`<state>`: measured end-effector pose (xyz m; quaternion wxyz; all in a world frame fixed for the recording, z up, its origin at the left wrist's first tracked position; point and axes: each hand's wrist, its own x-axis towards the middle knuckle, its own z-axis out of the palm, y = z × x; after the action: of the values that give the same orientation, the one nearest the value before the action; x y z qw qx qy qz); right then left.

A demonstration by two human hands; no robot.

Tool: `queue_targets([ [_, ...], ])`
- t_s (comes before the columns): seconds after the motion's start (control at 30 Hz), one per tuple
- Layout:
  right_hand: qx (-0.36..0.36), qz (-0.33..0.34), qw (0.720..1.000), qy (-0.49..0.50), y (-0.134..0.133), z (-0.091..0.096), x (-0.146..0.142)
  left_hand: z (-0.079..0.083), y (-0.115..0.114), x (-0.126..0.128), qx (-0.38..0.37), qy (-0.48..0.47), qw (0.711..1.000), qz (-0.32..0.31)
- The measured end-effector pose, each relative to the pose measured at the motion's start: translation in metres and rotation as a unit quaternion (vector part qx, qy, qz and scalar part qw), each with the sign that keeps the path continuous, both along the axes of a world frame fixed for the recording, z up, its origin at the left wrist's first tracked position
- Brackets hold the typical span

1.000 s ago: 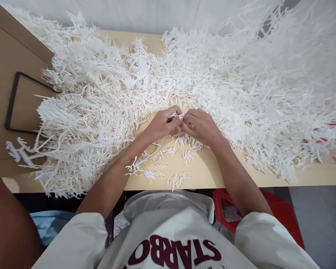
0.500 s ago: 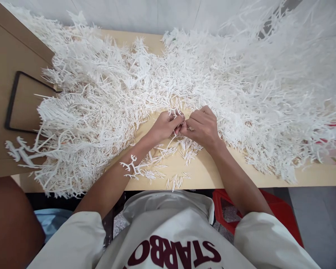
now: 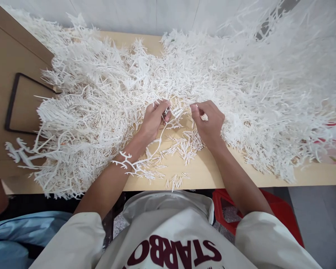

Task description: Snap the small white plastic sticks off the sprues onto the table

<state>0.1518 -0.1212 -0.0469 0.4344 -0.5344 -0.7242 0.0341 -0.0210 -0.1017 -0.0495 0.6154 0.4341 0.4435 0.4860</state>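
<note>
My left hand [image 3: 154, 119] is closed around a white branched plastic piece [image 3: 158, 144], like a twig or a moulding sprue. Its thin curved stem runs down from the fingers, and its forked end lies across my left forearm. More of its prongs stick out between my two hands. A short way to the right, my right hand [image 3: 208, 121] is pinched, thumb against fingertips. Whatever sits in that pinch, if anything, is too small to make out. Below the hands, short loose white sticks [image 3: 186, 147] lie scattered on the tan tabletop [image 3: 204, 173].
A big heap of white branched pieces [image 3: 100, 86] spreads along the left and back, joining another heap [image 3: 254, 86] on the right. A cardboard box [image 3: 19, 48] stands at the left. A red stool [image 3: 282, 213] is below the table, and blue cloth [image 3: 30, 231] shows at lower left.
My hands have moved apart, the left one leftward with the branched piece, the right one slightly right. At the lower left, another person's limb has drawn back and more blue cloth shows.
</note>
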Motion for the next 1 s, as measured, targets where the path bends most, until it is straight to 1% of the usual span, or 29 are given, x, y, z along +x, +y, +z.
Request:
queue_targets([
  [0.17, -0.031, 0.033, 0.999, 0.027, 0.001, 0.001, -0.004, 0.001, -0.002, 0.002, -0.001, -0.003, 1.000, -0.014],
  [0.23, -0.056, 0.041, 0.996, 0.051, 0.001, -0.001, -0.003, 0.002, -0.003, 0.001, 0.004, 0.002, 1.000, -0.019],
  [0.33, -0.091, 0.028, 0.992, 0.084, 0.000, -0.003, -0.002, 0.004, -0.003, -0.001, 0.025, 0.021, 0.999, -0.036],
  [0.43, -0.072, 0.003, 0.994, 0.077, 0.001, 0.001, -0.002, 0.007, -0.003, -0.003, 0.059, 0.048, 0.996, -0.055],
  [0.47, -0.063, 0.007, 0.995, 0.071, 0.002, 0.003, -0.002, 0.008, -0.003, -0.004, 0.070, 0.056, 0.994, -0.059],
  [0.5, -0.060, 0.023, 0.996, 0.063, 0.002, 0.005, -0.002, 0.009, -0.004, -0.004, 0.079, 0.063, 0.993, -0.064],
  [0.57, -0.076, 0.090, 0.992, 0.041, 0.002, 0.008, -0.003, 0.010, -0.005, -0.004, 0.089, 0.076, 0.990, -0.084],
  [0.67, -0.123, 0.204, 0.971, -0.004, 0.001, 0.008, -0.004, 0.009, -0.006, -0.005, 0.089, 0.089, 0.986, -0.113],
  [0.73, -0.132, 0.246, 0.959, -0.041, 0.001, 0.005, -0.005, 0.007, -0.006, -0.005, 0.091, 0.102, 0.982, -0.129],
  [0.8, -0.098, 0.267, 0.955, -0.088, 0.001, 0.003, -0.004, 0.003, -0.005, -0.006, 0.116, 0.136, 0.974, -0.139],
  [0.87, -0.027, 0.260, 0.954, -0.146, 0.000, 0.000, -0.004, 0.000, -0.004, -0.006, 0.157, 0.189, 0.960, -0.138],
  [0.93, 0.057, 0.221, 0.953, -0.198, -0.001, -0.001, -0.004, -0.001, -0.004, -0.006, 0.190, 0.235, 0.945, -0.126],
  [1.0, 0.128, 0.176, 0.948, -0.233, -0.003, -0.002, -0.005, 0.000, -0.004, -0.004, 0.204, 0.266, 0.935, -0.113],
])
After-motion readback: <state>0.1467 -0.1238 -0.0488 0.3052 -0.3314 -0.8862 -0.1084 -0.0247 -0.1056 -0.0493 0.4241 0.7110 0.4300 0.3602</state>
